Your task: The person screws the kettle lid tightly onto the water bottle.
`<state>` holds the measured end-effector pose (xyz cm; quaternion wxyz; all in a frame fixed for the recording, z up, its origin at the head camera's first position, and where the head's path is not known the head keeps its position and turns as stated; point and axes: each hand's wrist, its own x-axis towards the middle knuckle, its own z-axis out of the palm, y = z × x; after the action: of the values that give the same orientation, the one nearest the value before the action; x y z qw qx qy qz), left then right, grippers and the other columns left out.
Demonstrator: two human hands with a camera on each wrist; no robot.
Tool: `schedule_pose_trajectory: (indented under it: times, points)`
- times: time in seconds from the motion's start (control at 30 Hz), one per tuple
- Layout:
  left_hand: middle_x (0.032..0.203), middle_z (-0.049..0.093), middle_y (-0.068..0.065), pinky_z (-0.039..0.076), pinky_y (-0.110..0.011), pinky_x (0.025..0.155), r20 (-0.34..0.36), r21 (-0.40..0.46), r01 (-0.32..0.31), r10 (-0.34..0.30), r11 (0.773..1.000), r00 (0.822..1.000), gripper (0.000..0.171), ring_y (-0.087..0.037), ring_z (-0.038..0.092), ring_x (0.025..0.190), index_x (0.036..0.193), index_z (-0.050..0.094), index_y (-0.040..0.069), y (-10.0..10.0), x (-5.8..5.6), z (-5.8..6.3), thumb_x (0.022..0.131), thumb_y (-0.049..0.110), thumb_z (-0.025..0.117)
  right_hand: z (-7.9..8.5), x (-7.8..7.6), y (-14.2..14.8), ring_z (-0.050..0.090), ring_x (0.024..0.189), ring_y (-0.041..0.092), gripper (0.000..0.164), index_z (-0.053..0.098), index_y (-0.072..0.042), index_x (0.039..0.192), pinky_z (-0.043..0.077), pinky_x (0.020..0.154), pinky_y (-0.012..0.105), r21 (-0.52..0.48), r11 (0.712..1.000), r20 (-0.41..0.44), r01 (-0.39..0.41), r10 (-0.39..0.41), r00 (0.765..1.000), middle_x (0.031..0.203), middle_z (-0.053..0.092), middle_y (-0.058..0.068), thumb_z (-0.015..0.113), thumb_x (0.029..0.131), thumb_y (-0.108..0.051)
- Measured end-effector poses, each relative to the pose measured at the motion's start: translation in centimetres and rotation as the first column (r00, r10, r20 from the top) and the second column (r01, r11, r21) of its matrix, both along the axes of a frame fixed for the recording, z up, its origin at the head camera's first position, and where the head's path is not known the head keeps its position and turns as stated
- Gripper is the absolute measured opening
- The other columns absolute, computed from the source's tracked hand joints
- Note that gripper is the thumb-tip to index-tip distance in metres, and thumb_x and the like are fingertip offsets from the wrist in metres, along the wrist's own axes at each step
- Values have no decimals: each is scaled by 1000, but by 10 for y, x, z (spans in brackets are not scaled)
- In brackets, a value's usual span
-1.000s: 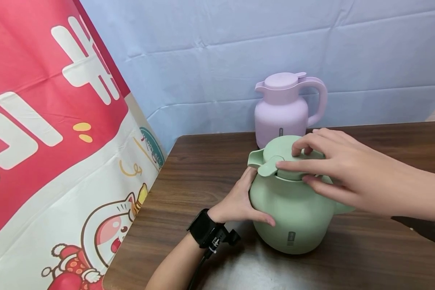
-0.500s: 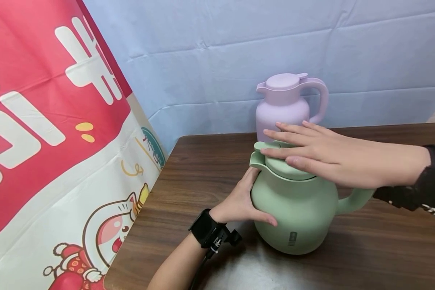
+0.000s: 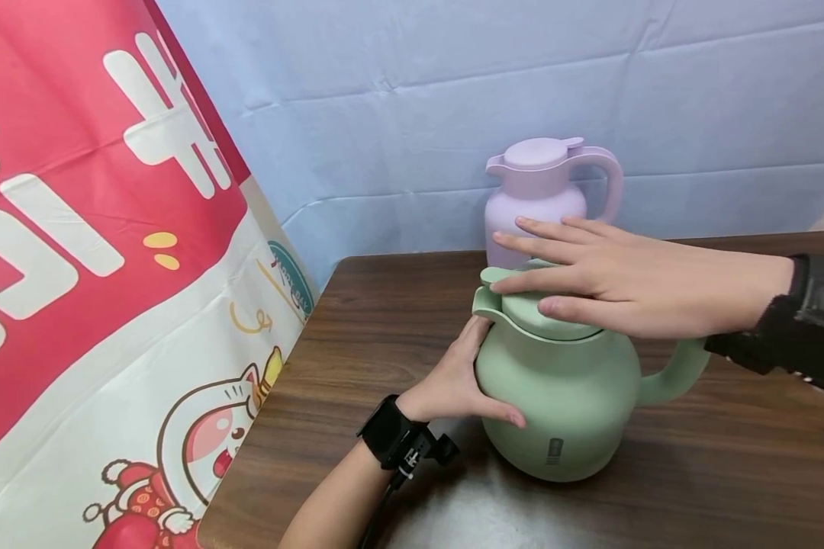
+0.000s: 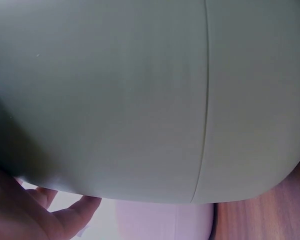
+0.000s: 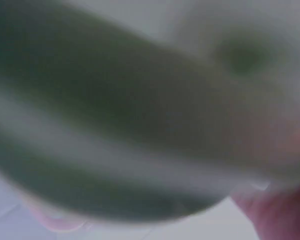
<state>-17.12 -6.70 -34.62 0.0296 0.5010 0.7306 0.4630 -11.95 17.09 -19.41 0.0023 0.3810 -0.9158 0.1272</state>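
A rounded green thermos jug (image 3: 563,404) stands upright on the wooden table. My left hand (image 3: 453,381) grips its left side, thumb across the front and fingers round the back. Those fingers (image 4: 75,215) show past the jug's edge in the left wrist view. On the green lid (image 3: 545,319) rests my right hand (image 3: 618,278), palm down, fingers straight and spread. The lid's tab lies just behind the spout, near my index fingertip. My right palm hides much of the lid. The right wrist view is blurred, with the green jug handle (image 5: 115,95) close up.
A smaller lilac jug (image 3: 535,206) stands behind, near the table's back edge, partly covered by my right fingers. Pale blue cloth (image 3: 398,137) hangs at the back. A red and white printed banner (image 3: 75,244) hangs along the left. The dark table (image 3: 378,305) ends at the left.
The green lid has turned, its tab going from in front of the spout to behind it. My right hand's bent fingers have straightened and spread over the lid. My left hand keeps its grip.
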Motion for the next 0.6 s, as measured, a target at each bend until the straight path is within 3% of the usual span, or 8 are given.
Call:
schedule_pose_trajectory:
  times: [0.13,0.3,0.43,0.53,0.6]
  points:
    - [151,17,1,32,-32,106,-8,-9,0,0,1000,1000,131,-14,27,134,152,5,22,-3,2,2,56,11,93,4,-7,-2,4,143,17,38,37,-51,138,10,110,53,30,999,38,13,-14,999,156,7,-16,39,101,-46]
    - [151,18,-3,32,-33,106,18,10,19,-19,1000,1000,120,-15,28,134,152,7,17,-5,10,16,64,25,87,10,-15,4,0,144,26,41,38,-42,142,8,111,54,97,994,-17,44,-43,999,157,3,-11,31,102,-46]
    - [149,21,-4,32,-33,106,33,1,19,-19,1000,999,113,-13,28,132,151,11,14,-4,18,26,67,26,85,8,-15,16,2,144,26,40,39,-40,140,8,110,56,53,994,76,95,-99,992,156,8,-10,31,102,-49]
    - [149,21,-4,32,-33,106,34,-3,24,-24,1000,999,110,-13,28,133,151,11,13,-3,22,29,70,41,79,5,-12,23,12,143,22,39,38,-42,139,15,108,54,-23,995,147,96,-92,985,153,20,-11,39,101,-47]
    - [149,21,-5,31,-33,106,30,5,32,-32,999,999,110,-14,28,133,152,10,13,-2,22,30,69,50,73,2,-9,28,19,140,20,45,35,-41,141,22,106,53,-56,995,147,83,-74,986,150,27,-13,47,98,-46]
